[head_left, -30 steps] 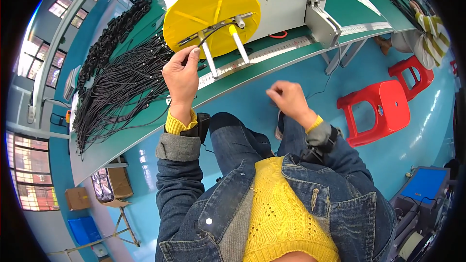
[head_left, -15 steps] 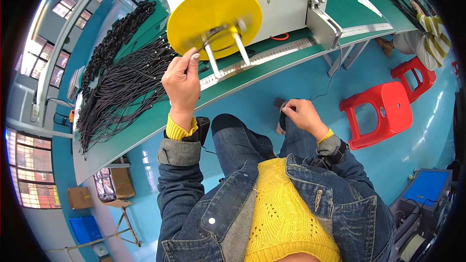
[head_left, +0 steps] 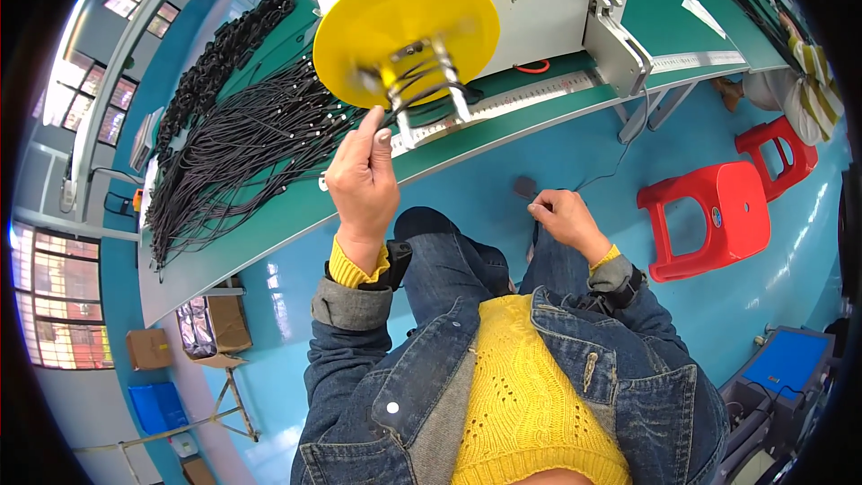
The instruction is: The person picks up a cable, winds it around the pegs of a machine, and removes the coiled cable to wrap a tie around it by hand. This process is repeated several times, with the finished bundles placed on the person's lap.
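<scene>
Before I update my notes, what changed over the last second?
The metal pegs on the yellow disc now blur with turning, and the black cable loops around them. The left hand shifted slightly right and toward the body; so did the right hand. The red stools and cable pile stayed put.

Machine sits on the table, disc on the front of it toward its left end, two posts out in front of that. Cables are piled on the table left of the disc. Ruler runs along the table's near edge, in front of the machine. Left hand is just below the disc near the posts, right hand is off the near side. Over right there's a stool with a second stool behind it.
</scene>
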`<state>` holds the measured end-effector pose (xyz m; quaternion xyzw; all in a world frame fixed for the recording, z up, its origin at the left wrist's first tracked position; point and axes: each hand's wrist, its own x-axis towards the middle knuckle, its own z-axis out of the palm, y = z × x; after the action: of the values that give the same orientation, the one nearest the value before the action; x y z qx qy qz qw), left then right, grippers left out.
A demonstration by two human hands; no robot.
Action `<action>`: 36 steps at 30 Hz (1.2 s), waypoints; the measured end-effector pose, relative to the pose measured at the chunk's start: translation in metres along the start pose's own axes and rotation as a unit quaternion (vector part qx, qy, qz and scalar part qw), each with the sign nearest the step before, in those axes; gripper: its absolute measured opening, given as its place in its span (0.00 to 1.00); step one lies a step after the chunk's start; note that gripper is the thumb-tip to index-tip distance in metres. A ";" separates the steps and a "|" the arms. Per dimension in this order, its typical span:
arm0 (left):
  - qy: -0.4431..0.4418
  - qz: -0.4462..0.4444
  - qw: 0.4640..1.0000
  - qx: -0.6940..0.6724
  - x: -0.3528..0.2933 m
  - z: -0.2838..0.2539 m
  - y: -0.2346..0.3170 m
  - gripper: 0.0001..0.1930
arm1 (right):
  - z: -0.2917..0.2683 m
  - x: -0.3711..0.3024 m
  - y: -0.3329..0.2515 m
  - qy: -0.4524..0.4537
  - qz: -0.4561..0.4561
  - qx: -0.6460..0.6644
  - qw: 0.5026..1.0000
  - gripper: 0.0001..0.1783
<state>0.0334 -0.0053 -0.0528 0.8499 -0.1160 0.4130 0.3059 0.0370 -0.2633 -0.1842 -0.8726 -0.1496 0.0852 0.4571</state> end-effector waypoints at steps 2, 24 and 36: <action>-0.008 -0.032 0.999 -0.018 -0.004 0.002 0.003 0.12 | 0.001 0.001 0.000 -0.003 -0.010 0.001 1.000 0.12; -0.042 0.191 0.945 0.263 0.028 0.003 0.056 0.14 | -0.024 0.066 -0.134 0.174 -0.269 0.093 0.943 0.06; -0.047 0.159 0.946 0.278 0.034 0.010 0.042 0.14 | -0.017 0.069 -0.136 0.230 -0.291 0.107 0.923 0.08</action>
<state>0.0420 -0.0421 -0.0134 0.8904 -0.1446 0.4313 -0.0179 0.0820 -0.1802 -0.0634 -0.7325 -0.2775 -0.2388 0.5740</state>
